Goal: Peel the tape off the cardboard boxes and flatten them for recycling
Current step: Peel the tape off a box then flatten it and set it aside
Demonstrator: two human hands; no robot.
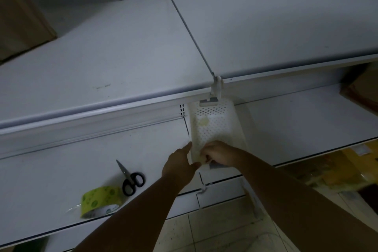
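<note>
Plain brown cardboard box (20, 16) sits far left on the upper shelf (122, 57) — dim, partly cropped. Left grip (180, 161) clasps the white perforated basket (214, 125) by its near corner; right grip (216, 153) curls inside — hold unclear.

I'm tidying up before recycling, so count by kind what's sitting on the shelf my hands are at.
Scissors: 1
Tape roll: 1
White perforated basket: 1
Cardboard box: 1
Total: 4
</note>
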